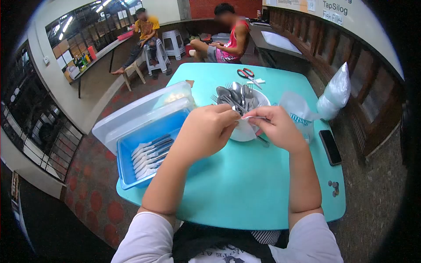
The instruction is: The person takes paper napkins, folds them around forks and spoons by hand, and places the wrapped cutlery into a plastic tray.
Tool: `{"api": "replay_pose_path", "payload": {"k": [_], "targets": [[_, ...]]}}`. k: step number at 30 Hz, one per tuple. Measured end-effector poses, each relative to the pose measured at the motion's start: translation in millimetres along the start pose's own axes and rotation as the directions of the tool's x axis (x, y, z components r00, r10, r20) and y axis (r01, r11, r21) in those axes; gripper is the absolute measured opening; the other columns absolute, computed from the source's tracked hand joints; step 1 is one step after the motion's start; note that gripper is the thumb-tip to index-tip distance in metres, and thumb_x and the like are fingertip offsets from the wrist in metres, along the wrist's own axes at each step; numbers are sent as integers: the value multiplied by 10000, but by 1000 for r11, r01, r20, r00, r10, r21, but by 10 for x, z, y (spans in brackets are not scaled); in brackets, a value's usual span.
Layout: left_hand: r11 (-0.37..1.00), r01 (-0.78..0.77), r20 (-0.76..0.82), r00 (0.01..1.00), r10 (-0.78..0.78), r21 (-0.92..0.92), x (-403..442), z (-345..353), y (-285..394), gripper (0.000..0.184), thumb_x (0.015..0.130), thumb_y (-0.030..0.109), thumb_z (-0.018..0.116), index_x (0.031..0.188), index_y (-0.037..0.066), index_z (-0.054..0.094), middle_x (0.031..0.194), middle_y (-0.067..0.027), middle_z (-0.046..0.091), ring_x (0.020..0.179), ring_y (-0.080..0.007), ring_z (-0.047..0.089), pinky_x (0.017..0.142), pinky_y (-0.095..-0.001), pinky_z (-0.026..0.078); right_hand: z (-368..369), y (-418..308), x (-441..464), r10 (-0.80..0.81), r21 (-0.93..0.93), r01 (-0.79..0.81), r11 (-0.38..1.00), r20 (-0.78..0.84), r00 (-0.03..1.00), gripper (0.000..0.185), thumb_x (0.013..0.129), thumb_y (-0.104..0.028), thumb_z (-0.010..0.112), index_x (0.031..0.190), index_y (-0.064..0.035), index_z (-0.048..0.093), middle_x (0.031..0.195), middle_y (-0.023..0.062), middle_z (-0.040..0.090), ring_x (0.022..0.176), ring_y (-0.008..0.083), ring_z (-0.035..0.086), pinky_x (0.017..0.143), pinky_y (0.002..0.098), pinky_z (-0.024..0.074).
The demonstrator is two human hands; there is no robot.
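Note:
Over the front of a white bowl (241, 136), my left hand (209, 130) and my right hand (280, 127) are close together, fingertips pinched. A thin white tissue (252, 120) stretches between them, and both hands grip it. Forks and spoons (239, 94) are heaped in the bowl behind my fingers. To the left of my left hand stands a blue tub (127, 168). Inside it lies a row of cutlery (153, 153) with white tissue around one end of each set. A clear plastic lid (140, 111) leans along the tub's far side.
On the turquoise table (245, 188) lie red-handled scissors (248, 75), a plastic bag (298, 109), a phone (330, 147) and several coins (334, 187). A tall bag of white material (335, 94) stands at the right edge. Two people sit beyond the table, near plastic stools (173, 44).

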State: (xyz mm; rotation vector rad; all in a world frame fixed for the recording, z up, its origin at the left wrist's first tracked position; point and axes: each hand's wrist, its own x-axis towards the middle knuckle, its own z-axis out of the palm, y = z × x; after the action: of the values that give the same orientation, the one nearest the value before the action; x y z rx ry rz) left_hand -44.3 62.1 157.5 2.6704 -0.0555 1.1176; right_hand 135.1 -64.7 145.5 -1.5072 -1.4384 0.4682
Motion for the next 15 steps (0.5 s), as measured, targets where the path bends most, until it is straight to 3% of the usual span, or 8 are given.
{"api": "replay_pose_path", "payload": {"k": [4, 7, 10, 13, 15], "targets": [[989, -130, -95, 986, 137, 75, 35, 47, -23, 181, 755, 6, 673, 931, 47, 677, 766, -99, 603, 666, -299, 614, 581, -402, 486, 25, 60, 13, 56, 63, -56, 996, -6, 998, 187, 938, -112, 614, 1048, 3, 712, 742, 2, 641, 671, 59, 521, 615, 246, 449], [972, -195, -87, 974, 207, 128, 44, 42, -47, 233, 722, 14, 675, 949, 69, 675, 769, -68, 590, 664, -269, 600, 578, -383, 479, -31, 115, 21, 94, 193, -110, 975, 92, 991, 215, 956, -156, 611, 1058, 0, 718, 810, 2, 677, 737, 64, 584, 640, 232, 465], [969, -212, -119, 966, 227, 126, 39, 6, 5, 271, 696, 16, 671, 957, 87, 675, 767, -49, 579, 651, -251, 584, 578, -366, 476, -68, 91, -4, -41, 299, -27, 954, 220, 975, 290, 981, -244, 592, 1090, -3, 712, 872, 20, 706, 813, 75, 630, 685, 236, 492], [974, -197, -112, 971, 210, 114, 35, -44, 50, 278, 682, 15, 671, 948, 92, 679, 762, -38, 579, 646, -239, 576, 574, -355, 472, -76, -54, -51, 112, 312, -240, 919, 377, 919, 395, 996, -346, 565, 1122, 6, 693, 949, 46, 723, 862, 96, 649, 732, 267, 513], [967, -212, -130, 964, 230, 139, 36, -66, 58, 267, 673, 28, 678, 933, 86, 685, 751, -35, 589, 643, -238, 583, 567, -347, 471, -14, -13, -65, 103, 405, -273, 873, 394, 913, 447, 989, -389, 562, 1148, 13, 675, 895, 35, 700, 821, 112, 646, 721, 274, 520]]}}
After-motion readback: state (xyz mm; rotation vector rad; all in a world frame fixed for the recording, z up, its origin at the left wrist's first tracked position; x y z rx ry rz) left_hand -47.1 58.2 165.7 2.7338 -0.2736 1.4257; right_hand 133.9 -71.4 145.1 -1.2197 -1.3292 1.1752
